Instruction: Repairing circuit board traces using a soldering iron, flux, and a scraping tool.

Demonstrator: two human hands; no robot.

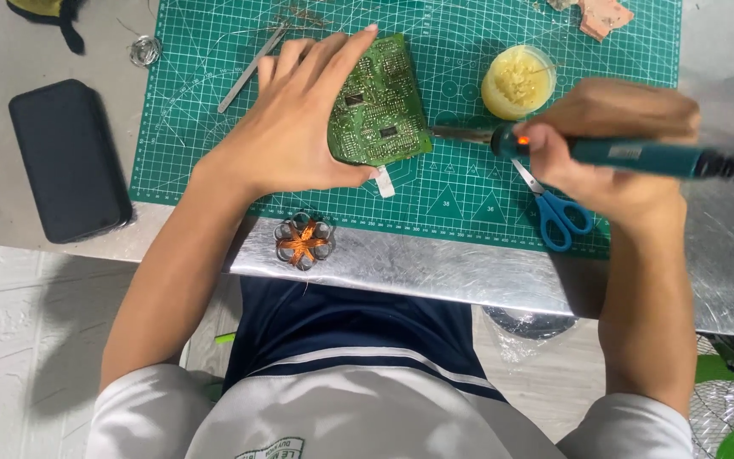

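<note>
- My left hand lay flat and spread wide over the green circuit board, pressing its left part down on the green cutting mat; the fingers were not closed around anything.
- My right hand was closed in a fist around the teal soldering iron, and the metal tip pointed left, just at the right edge of the board.
- The board sat near the middle of the mat, a little tilted, with a small white tab under its lower corner.
- I judged the board to be light, stiff and thin, with small black chips that could break, so it was better to hold it by the bare edges or to press it flat, away from the hot tip.
- Just behind the iron stood a round tub of yellow paste, and blue scissors lay under my right hand.
- Metal tweezers lay on the mat behind my left hand.
- Near the front edge of the silver table was a small copper coil holder.
- Far on the left rested a black case.
</note>
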